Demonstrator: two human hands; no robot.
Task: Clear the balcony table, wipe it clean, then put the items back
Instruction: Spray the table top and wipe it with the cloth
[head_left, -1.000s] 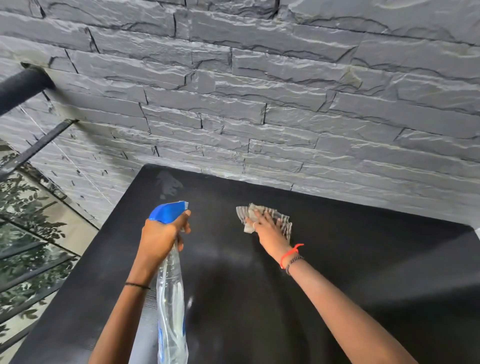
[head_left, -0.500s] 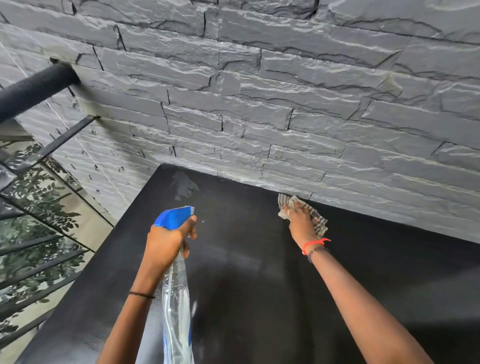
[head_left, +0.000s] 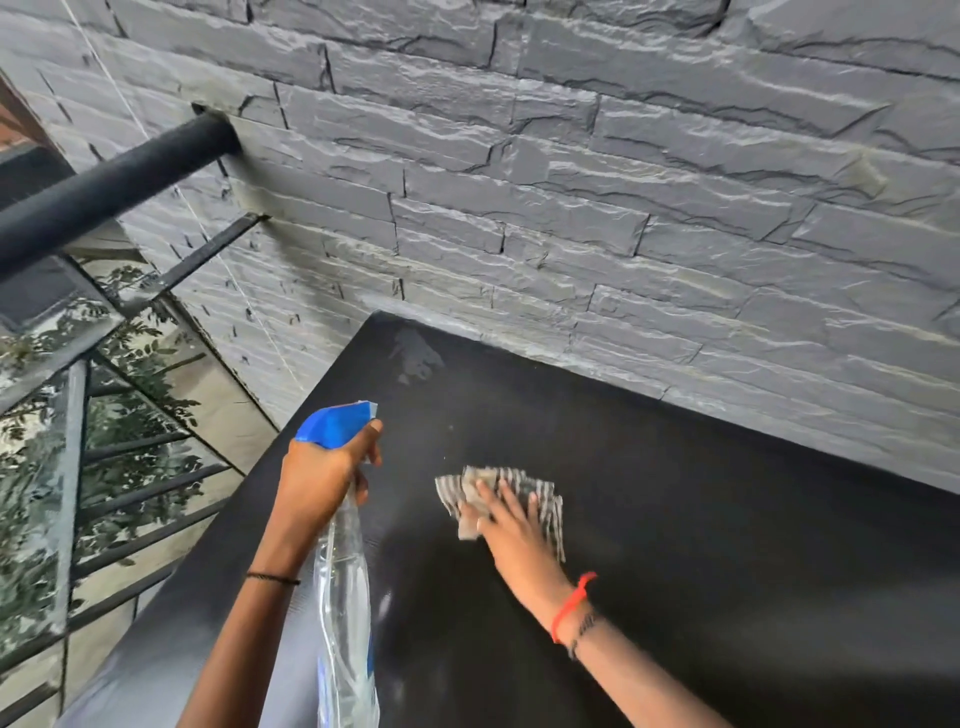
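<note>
Under the right hand (head_left: 511, 525), a striped cloth (head_left: 540, 493) is lying flat on the black tabletop (head_left: 727, 545), and the palm and spread fingers are pressing it down rather than pinching it. Beside it, the left hand (head_left: 317, 473) is gripping the neck of a clear spray bottle (head_left: 345, 587), with one finger curling over the front of the blue trigger head (head_left: 332, 423), which is pointing forward over the surface.

No items are showing on the surface, so the wiping stage is probably the one in hand. To do it well, the flat hand should be keeping even pressure and working in overlapping passes, so no strip between strokes is left dull. Ahead of the left hand, near the far corner, a pale smear (head_left: 415, 356) is sitting untouched; that patch likely needs a pass, perhaps with fresh spray first.

Beyond the right hand, the far edge is running hard against the grey stone wall (head_left: 571, 182), so strokes that way are ending at rough stone that could snag the cloth or scrape knuckles. Outward of the left hand, the tabletop's side edge is falling away toward a black railing (head_left: 104, 192) and glass panels. To the outer side of the right hand, a wide bare stretch of dark surface is offering the freest room for long sweeps.
</note>
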